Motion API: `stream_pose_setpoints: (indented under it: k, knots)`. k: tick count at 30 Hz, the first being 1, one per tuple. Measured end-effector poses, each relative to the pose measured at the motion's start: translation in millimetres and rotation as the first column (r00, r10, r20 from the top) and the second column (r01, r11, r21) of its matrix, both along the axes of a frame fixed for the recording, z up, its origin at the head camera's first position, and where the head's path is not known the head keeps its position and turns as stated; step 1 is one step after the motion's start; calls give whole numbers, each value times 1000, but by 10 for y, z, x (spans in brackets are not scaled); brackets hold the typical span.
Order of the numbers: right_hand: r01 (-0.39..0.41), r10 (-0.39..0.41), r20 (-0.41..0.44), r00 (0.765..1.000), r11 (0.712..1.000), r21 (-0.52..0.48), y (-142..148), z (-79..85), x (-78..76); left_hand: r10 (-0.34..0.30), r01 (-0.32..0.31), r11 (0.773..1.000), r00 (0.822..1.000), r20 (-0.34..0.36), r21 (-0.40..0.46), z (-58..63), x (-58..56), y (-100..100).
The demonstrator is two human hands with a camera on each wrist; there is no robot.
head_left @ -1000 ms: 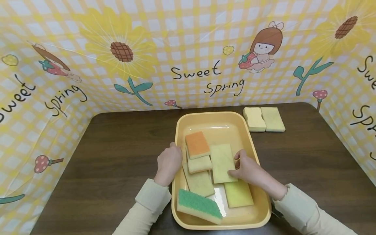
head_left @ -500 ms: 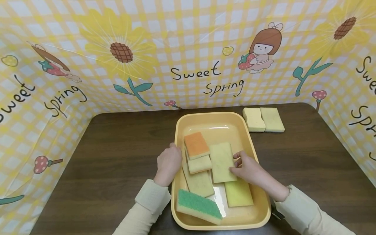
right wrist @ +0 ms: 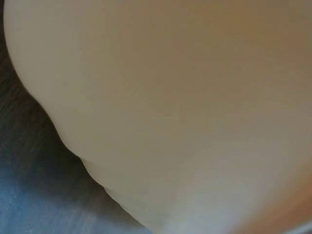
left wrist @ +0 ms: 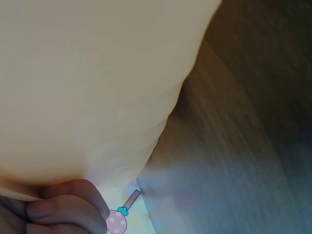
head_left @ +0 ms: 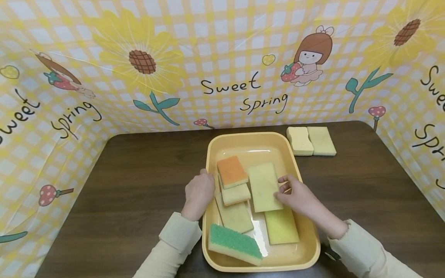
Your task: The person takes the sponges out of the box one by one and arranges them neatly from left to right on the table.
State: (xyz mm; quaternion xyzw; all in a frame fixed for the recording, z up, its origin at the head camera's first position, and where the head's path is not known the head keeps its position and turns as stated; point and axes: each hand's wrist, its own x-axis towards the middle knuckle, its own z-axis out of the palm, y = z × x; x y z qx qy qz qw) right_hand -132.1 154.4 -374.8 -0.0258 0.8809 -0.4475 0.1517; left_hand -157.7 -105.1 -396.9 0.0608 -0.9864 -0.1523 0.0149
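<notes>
My left hand [head_left: 199,193] grips the left rim of a yellow plastic basin [head_left: 264,267]. In the left wrist view its curled fingers [left wrist: 68,209] hook over the rim below the blurred basin wall [left wrist: 97,97]. Inside the basin, my right hand [head_left: 299,197] pinches the right edge of a pale yellow sponge [head_left: 264,185], thumb on top. That sponge overlaps a brighter yellow sponge [head_left: 282,227]. Along the left side lie an orange-topped sponge [head_left: 232,170], a cream sponge [head_left: 236,194] partly under it, and another pale sponge [head_left: 236,216]. A green-topped sponge [head_left: 236,239] lies at the front. The right wrist view shows mostly basin wall [right wrist: 170,107].
Two pale sponges, one with a wavy side [head_left: 300,141] and one rectangular [head_left: 322,141], sit side by side behind the basin's right corner. The dark wooden table [head_left: 146,166] is enclosed by a printed yellow-checked cloth [head_left: 229,46].
My right hand has drawn slightly right and away from me with the pale yellow sponge, whose near edge now uncovers more of the brighter yellow one. My left hand stays on the rim.
</notes>
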Motion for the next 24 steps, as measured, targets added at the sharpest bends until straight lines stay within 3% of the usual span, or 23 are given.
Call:
stream_pose_setpoints:
  k: [17,24]
  knots:
    - [44,-45,-52,998,999,-13,253,210,-137,6,-6,1000,999,38,8,-5,-31,-7]
    - [73,-71,-76,995,997,28,428,308,-208,8,-8,1000,999,50,6,-2,-26,-4]
